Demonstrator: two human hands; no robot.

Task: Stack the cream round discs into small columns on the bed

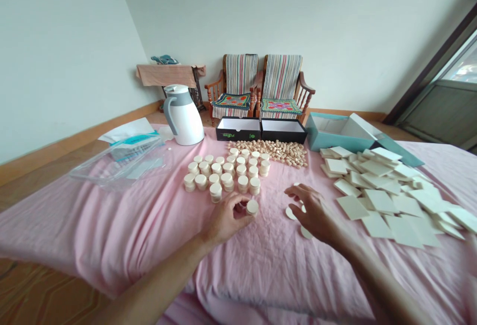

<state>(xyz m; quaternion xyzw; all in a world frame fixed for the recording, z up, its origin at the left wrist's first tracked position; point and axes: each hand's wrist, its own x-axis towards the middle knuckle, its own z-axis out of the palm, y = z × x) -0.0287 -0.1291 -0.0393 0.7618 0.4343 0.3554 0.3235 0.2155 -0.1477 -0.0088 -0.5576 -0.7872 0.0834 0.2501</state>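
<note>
My left hand (pixel 228 215) has its thumb and fingers around a short stack of pale round discs (pixel 252 207) on the pink cloth, just in front of several other disc stacks (pixel 228 179). To the right, my right hand (pixel 311 210) hovers over a few loose discs (pixel 291 213), thumb and fingers apart; some of those discs are partly hidden beneath it. No object shows between its fingers. Small wooden pieces (pixel 283 152) lie heaped behind the stacks. Square pale tiles (pixel 380 201) are piled at the right of my right hand.
A white and grey jug (pixel 186 119) stands at the back left, near a clear plastic container (pixel 112 166). Two black boxes (pixel 238 135) and a teal box (pixel 324 138) line the far edge of the pink cloth (pixel 149 235). Two chairs stand behind.
</note>
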